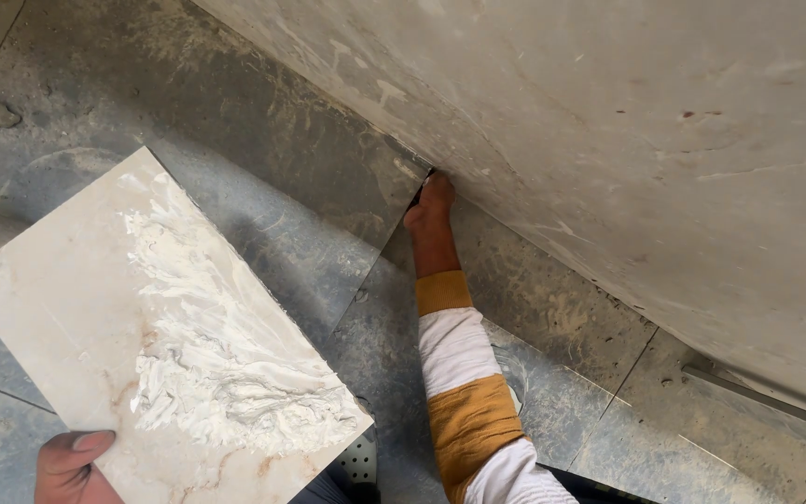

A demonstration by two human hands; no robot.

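My left hand (72, 465) grips the near corner of a beige marble-look tile (58, 308) held flat like a board, with a heap of white putty (226, 373) spread over its right half. My right hand (431, 207), on an arm in a yellow-and-white striped sleeve, reaches far forward to where the grey floor tiles meet the wall. Its fingers press into the joint at the wall's foot, around a small dark tool that is mostly hidden.
A rough grey plastered wall (627, 121) slants across the upper right. Dusty grey floor tiles (263, 159) with thin joints lie below. A metal strip (757, 394) runs along the wall's base at the right. A perforated white object (358, 462) shows under the tile.
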